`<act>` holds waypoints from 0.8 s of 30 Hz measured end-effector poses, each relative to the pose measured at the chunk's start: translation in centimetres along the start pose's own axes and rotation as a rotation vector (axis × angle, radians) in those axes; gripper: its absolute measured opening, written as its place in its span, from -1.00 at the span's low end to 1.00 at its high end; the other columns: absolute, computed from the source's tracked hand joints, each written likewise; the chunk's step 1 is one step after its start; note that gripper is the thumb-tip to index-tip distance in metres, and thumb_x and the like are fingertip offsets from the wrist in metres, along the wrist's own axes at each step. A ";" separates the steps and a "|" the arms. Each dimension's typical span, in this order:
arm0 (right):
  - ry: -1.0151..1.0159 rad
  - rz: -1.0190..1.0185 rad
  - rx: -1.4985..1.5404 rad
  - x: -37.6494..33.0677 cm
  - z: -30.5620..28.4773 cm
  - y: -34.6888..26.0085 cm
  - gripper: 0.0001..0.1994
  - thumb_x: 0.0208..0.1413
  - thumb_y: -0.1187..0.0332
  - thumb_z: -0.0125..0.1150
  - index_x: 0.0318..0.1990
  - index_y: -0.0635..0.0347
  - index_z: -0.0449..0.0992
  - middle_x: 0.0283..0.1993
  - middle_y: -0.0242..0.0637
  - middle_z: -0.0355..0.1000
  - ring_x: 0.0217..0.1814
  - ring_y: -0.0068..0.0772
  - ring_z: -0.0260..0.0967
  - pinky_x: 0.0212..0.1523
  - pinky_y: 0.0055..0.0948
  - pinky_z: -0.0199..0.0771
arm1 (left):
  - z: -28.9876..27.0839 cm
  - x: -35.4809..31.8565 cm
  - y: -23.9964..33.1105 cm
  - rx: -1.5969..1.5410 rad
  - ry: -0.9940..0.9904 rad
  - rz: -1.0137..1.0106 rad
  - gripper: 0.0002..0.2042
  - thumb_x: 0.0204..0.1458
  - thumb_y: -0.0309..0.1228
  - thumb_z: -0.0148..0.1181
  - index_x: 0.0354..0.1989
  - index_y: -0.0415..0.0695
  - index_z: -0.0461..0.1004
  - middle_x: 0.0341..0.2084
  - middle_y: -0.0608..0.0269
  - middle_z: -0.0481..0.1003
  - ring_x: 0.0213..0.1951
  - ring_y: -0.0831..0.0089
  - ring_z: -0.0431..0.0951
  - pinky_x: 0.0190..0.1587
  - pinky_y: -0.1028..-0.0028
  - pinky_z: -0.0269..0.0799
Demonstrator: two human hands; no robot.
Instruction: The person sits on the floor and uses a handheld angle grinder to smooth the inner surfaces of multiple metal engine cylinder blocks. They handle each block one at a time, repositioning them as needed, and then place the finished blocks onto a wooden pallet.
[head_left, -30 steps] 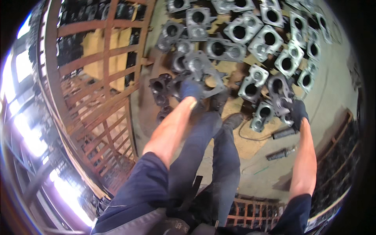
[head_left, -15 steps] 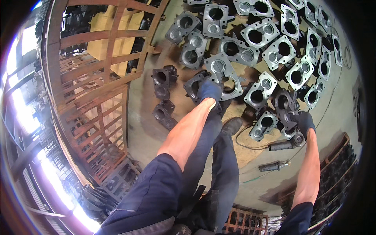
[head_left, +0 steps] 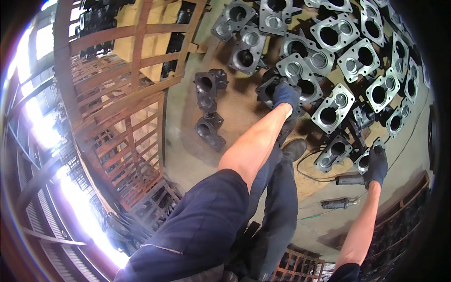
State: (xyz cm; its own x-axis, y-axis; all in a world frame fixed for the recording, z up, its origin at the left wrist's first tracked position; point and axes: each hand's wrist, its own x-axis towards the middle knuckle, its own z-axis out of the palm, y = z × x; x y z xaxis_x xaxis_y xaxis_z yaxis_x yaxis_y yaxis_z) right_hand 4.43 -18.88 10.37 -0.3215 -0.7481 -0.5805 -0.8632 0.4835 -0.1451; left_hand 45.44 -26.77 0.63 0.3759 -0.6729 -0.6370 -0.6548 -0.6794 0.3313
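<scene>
My left hand, in a dark blue glove, is closed on the edge of a dark metal casting; its fingertips are partly hidden. Right beside it lies a bright machined casting with round bores. My right hand, also gloved, is closed over the head end of a power tool with a grey cylindrical body; the glove covers that end. Against its left side shows a small part of another casting. A dark casting lies tilted above the right hand.
Several more castings crowd the floor ahead and to the right. Two dark ones sit to the left. A wooden crate stands along the left. A second grey tool and cables lie near my foot.
My right hand has left the dark casting and come down onto the power tool. That casting now lies tipped over. The left hand stays at its casting while the whole view shifts.
</scene>
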 end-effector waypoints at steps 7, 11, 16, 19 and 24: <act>-0.038 -0.088 0.367 -7.3 3.0 -4.7 -0.61 0.20 0.10 0.25 -0.03 0.26 0.58 -0.08 -0.05 0.59 -0.03 -0.15 0.54 0.01 -0.27 0.47 | -12.3 -9.7 -7.8 -0.107 -0.167 -0.075 -0.44 0.04 -0.13 0.27 0.21 -0.09 0.44 0.14 -0.06 0.49 0.14 0.11 0.52 0.18 0.29 0.42; -0.244 -0.186 0.500 -12.5 5.6 -12.3 -0.64 0.20 0.13 0.25 -0.09 0.30 0.60 -0.16 -0.06 0.60 -0.15 -0.16 0.55 -0.08 -0.26 0.49 | -16.6 -12.6 -23.4 0.038 0.224 -0.210 -0.48 0.02 -0.15 0.31 0.17 -0.07 0.49 0.05 -0.06 0.55 0.09 0.10 0.55 0.12 0.26 0.45; -0.415 -0.131 0.627 -17.7 10.4 -19.9 -0.66 0.16 0.20 0.28 -0.11 0.35 0.60 -0.22 -0.09 0.62 -0.22 -0.32 0.56 -0.15 -0.33 0.51 | -21.4 -12.5 -28.4 -0.015 0.089 -0.367 -0.43 -0.02 -0.02 0.33 0.16 -0.05 0.52 0.00 -0.02 0.58 0.07 0.08 0.57 0.06 0.24 0.47; -0.564 -0.307 0.526 -19.0 14.5 -28.0 -0.63 0.14 0.19 0.28 -0.12 0.39 0.61 -0.22 -0.01 0.62 -0.20 -0.31 0.56 -0.15 -0.34 0.51 | -17.9 -10.0 -36.0 -0.043 0.100 -0.310 -0.40 -0.03 -0.01 0.32 0.14 -0.12 0.50 -0.01 -0.08 0.58 0.07 0.04 0.57 0.06 0.23 0.48; -0.692 -0.193 0.416 -18.5 22.8 -40.9 -0.39 0.06 -0.02 0.29 0.03 0.42 0.56 -0.03 0.15 0.57 0.06 0.04 0.54 0.06 -0.24 0.47 | -14.5 -7.7 -36.8 0.027 0.088 -0.630 -0.36 0.00 0.04 0.28 0.04 -0.33 0.49 -0.10 -0.18 0.60 -0.05 -0.05 0.63 0.00 0.15 0.54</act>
State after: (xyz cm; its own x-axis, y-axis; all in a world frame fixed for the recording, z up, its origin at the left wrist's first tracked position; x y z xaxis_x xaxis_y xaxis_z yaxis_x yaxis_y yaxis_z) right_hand 54.58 -14.44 8.81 0.2469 -0.4524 -0.8569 -0.6209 0.6051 -0.4984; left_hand 76.13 -0.82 3.45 0.7460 -0.1687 -0.6442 -0.3063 -0.9459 -0.1070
